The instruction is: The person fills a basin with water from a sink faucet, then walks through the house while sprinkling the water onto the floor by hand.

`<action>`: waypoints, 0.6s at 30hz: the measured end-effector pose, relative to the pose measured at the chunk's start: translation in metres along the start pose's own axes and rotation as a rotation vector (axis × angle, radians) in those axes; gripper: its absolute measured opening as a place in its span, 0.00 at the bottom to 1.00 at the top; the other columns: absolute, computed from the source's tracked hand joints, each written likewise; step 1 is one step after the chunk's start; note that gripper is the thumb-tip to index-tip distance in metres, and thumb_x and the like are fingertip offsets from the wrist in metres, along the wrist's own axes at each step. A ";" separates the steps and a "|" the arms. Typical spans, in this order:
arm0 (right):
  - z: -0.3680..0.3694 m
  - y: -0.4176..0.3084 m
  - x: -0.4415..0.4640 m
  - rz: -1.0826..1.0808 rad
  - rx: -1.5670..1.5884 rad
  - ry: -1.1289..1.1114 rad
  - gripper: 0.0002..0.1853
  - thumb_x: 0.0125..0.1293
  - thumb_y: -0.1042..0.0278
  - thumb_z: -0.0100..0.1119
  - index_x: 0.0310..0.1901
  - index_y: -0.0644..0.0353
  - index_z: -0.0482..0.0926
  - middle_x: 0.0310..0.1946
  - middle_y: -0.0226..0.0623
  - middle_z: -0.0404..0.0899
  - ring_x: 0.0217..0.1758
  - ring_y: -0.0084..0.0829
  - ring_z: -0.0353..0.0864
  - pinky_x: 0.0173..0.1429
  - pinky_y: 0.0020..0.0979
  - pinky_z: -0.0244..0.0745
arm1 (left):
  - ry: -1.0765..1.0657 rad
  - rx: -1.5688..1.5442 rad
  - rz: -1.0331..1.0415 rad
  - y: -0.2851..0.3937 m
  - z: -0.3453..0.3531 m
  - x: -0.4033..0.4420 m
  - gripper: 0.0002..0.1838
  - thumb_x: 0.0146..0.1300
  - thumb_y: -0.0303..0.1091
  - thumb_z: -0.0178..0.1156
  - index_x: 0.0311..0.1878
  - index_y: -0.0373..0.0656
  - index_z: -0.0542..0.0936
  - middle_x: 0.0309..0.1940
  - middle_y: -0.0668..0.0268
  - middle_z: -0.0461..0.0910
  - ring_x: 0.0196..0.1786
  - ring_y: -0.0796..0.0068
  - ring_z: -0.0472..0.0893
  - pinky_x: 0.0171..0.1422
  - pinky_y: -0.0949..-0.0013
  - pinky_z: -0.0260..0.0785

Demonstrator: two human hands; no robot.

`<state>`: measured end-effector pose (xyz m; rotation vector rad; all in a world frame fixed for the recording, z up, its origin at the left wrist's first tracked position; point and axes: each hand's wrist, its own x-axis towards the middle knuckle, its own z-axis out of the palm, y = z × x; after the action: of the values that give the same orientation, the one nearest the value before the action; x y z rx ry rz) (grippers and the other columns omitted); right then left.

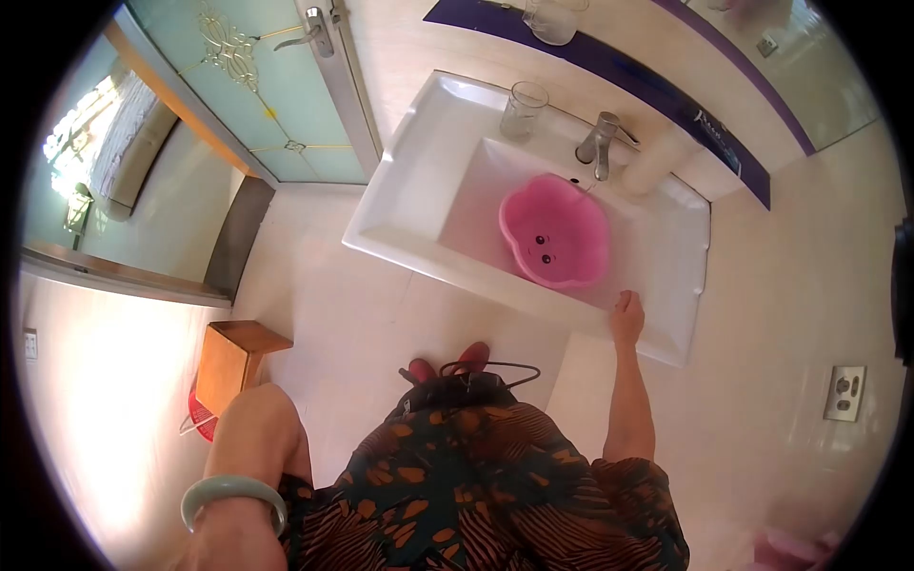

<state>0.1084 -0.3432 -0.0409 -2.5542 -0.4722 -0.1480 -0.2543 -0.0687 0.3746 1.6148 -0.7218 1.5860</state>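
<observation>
A scallop-rimmed pink washbasin (574, 226) is set inside the recessed bowl of the white sink (400, 195), below the chrome faucet (596, 143). Its wall is flared and glossy, and a small cartoon face with two dark eyes is printed on its inner side. The right hand (626, 318) is placed at the sink's front rim, just beside the washbasin, with its fingers bent; whether anything is grasped cannot be told. The left hand is cut off below the picture, so its state cannot be told either; only the left arm is seen, ringed by a pale green bangle (234, 489).

A pale cylindrical object (659, 164) behind the sink is hard to make out, and a pink item (790, 550) is cropped well below the sink's right end. A clear glass mug (524, 112) is stood on the sink's back ledge. Above the sink, a dark blue shelf (647, 74) is fixed to the wall. A frosted glass door (271, 90) is seen left of the sink, and a wooden stool (228, 364) is stood on the pale floor (333, 257) below the door.
</observation>
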 end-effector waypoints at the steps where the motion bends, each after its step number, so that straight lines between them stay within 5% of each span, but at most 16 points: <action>1: 0.001 -0.001 -0.001 0.010 -0.026 0.013 0.14 0.66 0.61 0.40 0.36 0.60 0.74 0.32 0.46 0.77 0.37 0.48 0.75 0.40 0.43 0.69 | -0.001 -0.001 0.014 0.002 -0.001 0.001 0.09 0.60 0.32 0.49 0.40 0.47 0.77 0.39 0.74 0.76 0.39 0.81 0.76 0.42 0.73 0.64; 3: 0.029 0.042 0.008 -0.141 -0.148 0.191 0.14 0.66 0.60 0.40 0.35 0.60 0.73 0.32 0.47 0.77 0.37 0.49 0.75 0.39 0.44 0.68 | 0.034 -0.013 0.040 0.008 -0.003 -0.002 0.09 0.60 0.33 0.49 0.41 0.47 0.77 0.40 0.74 0.76 0.39 0.81 0.77 0.42 0.73 0.64; 8: 0.003 0.006 0.004 0.018 0.034 0.006 0.14 0.65 0.60 0.41 0.35 0.60 0.74 0.32 0.49 0.77 0.37 0.51 0.75 0.39 0.45 0.67 | -0.012 -0.053 0.089 0.025 -0.006 0.001 0.10 0.61 0.34 0.48 0.42 0.49 0.77 0.41 0.76 0.76 0.40 0.82 0.77 0.43 0.73 0.64; 12: 0.001 0.005 0.000 -0.050 -0.072 0.080 0.14 0.64 0.60 0.41 0.34 0.61 0.74 0.30 0.49 0.77 0.37 0.50 0.76 0.39 0.44 0.68 | 0.044 -0.131 0.163 0.029 -0.002 0.010 0.11 0.61 0.35 0.47 0.44 0.50 0.77 0.43 0.78 0.76 0.41 0.83 0.77 0.44 0.72 0.64; 15: -0.002 0.002 0.004 0.005 -0.051 0.006 0.15 0.64 0.60 0.41 0.34 0.61 0.75 0.30 0.49 0.77 0.37 0.49 0.76 0.40 0.43 0.68 | 0.045 -0.521 0.374 0.019 0.005 0.014 0.12 0.61 0.35 0.47 0.44 0.51 0.77 0.44 0.79 0.76 0.42 0.84 0.77 0.45 0.72 0.64; 16: -0.003 0.001 0.004 -0.003 -0.050 0.001 0.15 0.64 0.60 0.41 0.34 0.61 0.75 0.30 0.49 0.77 0.37 0.49 0.76 0.40 0.43 0.68 | 0.095 -0.436 0.021 0.028 -0.003 0.012 0.04 0.56 0.41 0.59 0.33 0.55 0.80 0.38 0.81 0.72 0.30 0.83 0.69 0.39 0.79 0.63; 18: -0.006 -0.001 0.005 -0.030 -0.028 -0.008 0.15 0.64 0.60 0.40 0.34 0.61 0.75 0.29 0.49 0.77 0.36 0.48 0.76 0.40 0.43 0.68 | 0.460 0.336 0.072 0.022 0.000 0.021 0.20 0.61 0.45 0.54 0.56 0.51 0.70 0.62 0.74 0.59 0.56 0.63 0.65 0.44 0.62 0.63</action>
<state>0.1126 -0.3444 -0.0344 -2.5773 -0.5149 -0.1566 -0.2706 -0.0787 0.3984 1.3732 -0.2802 2.1192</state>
